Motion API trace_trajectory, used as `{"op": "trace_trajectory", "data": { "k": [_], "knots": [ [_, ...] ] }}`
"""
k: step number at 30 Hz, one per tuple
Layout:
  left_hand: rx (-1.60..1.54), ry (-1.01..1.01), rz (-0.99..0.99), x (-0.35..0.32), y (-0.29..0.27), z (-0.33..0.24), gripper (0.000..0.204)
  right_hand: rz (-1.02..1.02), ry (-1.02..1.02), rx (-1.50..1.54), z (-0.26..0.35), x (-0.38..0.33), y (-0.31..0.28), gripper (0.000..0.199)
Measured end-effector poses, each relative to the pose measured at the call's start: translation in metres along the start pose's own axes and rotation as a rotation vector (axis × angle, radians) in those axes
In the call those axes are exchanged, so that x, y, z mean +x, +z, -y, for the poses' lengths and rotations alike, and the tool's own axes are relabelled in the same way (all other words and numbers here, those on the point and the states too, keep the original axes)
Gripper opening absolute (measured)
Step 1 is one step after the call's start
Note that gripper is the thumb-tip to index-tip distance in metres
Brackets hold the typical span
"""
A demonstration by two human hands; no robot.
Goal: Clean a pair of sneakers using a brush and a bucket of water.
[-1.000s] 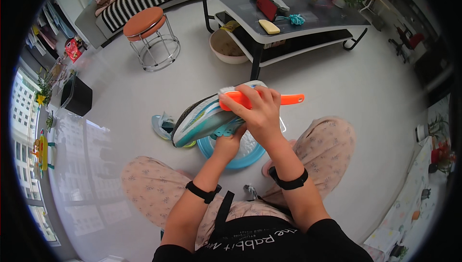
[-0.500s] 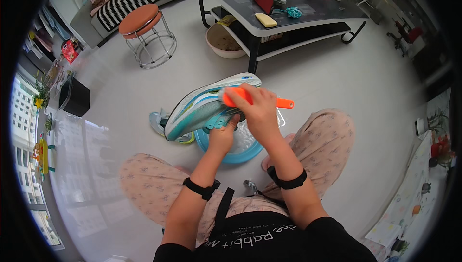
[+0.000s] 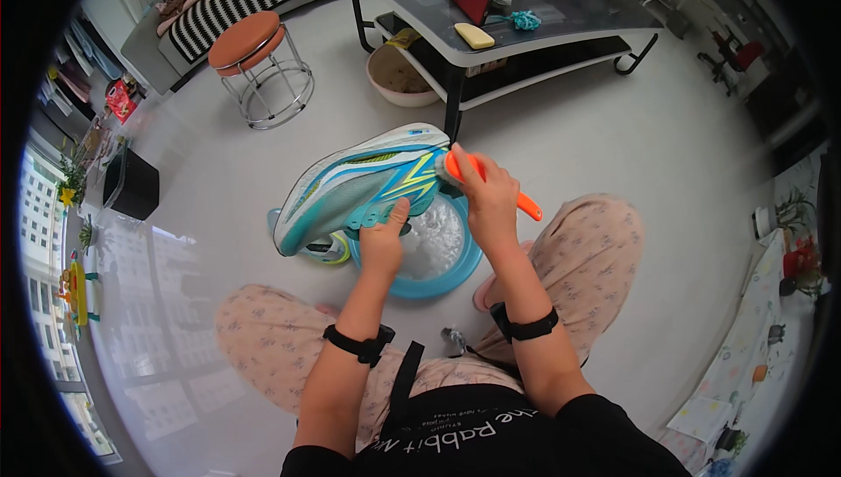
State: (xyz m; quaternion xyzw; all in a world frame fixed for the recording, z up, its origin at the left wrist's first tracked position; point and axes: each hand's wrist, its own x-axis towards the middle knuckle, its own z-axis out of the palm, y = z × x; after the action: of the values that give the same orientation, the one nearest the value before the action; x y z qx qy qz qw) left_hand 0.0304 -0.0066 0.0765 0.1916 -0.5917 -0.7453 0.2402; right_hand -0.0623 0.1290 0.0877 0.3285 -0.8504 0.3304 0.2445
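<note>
A teal and white running shoe is tilted on its side above a blue basin. My left hand is closed on its opening and lace edge, thumb on the outside. In my right hand is an orange scrubbing brush, its pale bristles against the heel end of the shoe. Foamy water shows in the basin below. The other shoe lies on the floor left of the basin, partly hidden behind the held one.
Ahead stands a dark coffee table with a yellow soap bar near its edge. A round orange stool is at the far left, a black bin nearer the window. A pale tub sits by the table leg.
The brush has moved from the middle of the shoe's side to its heel end. My left hand and the shoe have shifted slightly left, showing more of the basin.
</note>
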Motion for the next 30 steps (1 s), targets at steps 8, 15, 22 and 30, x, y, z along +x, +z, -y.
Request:
{"op": "trace_trajectory", "data": {
  "k": [8, 15, 22, 30],
  "knots": [
    [0.006, -0.025, 0.076, 0.0, -0.006, 0.001, 0.03, -0.02, -0.048, 0.032, 0.019, -0.001, 0.002, 0.07],
    [0.263, -0.022, 0.094, -0.003, -0.002, 0.004, 0.026, 0.007, -0.16, -0.009, 0.048, 0.007, -0.013, 0.056],
    [0.322, 0.097, 0.079, 0.0, -0.002, 0.014, 0.026, 0.018, -0.01, -0.073, 0.013, 0.005, -0.004, 0.061],
    [0.257, 0.132, 0.147, 0.004, -0.007, 0.016, 0.025, 0.008, -0.129, -0.047, 0.038, -0.003, -0.003, 0.061]
  ]
}}
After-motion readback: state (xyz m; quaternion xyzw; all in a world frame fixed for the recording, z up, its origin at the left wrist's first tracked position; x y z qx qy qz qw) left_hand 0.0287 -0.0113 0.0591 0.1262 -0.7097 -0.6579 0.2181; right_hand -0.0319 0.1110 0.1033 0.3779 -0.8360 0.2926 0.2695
